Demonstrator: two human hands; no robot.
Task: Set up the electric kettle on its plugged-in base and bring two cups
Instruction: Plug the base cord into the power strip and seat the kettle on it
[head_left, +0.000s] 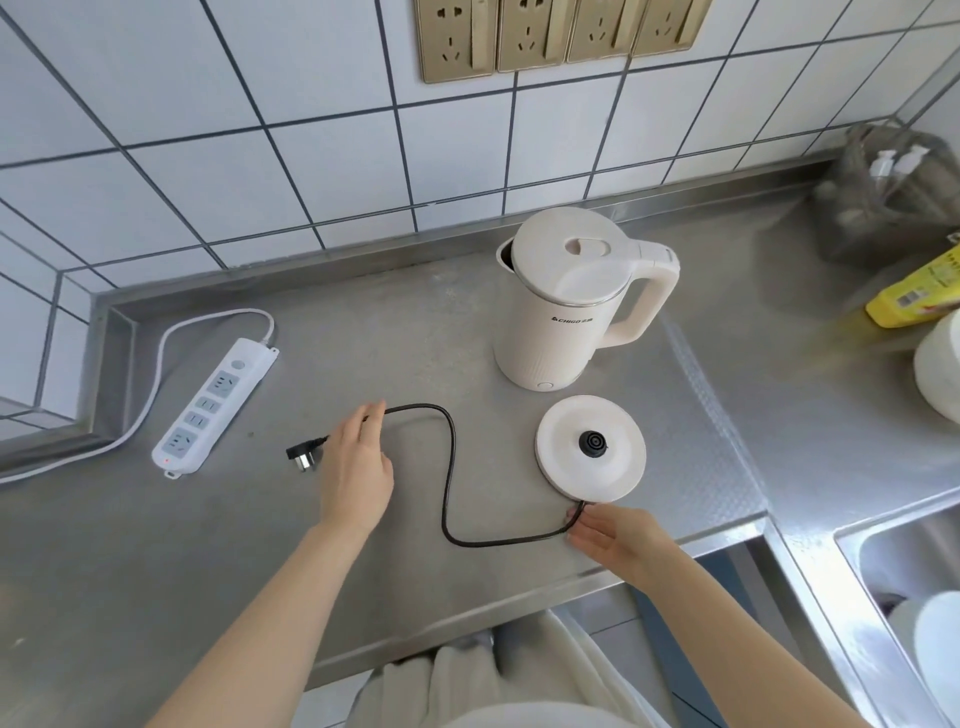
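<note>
Kettle (566, 301) sits upright on steel counter (363, 338), lid shut, just behind round base (590, 448), not on it. Left hand (358, 467) pinches black cord (449, 467) near plug (301, 457), plug not in white power strip (215, 405) yet. Right hand (613, 535) fingers grip cord where it exits base. Cups — can't tell.
</note>
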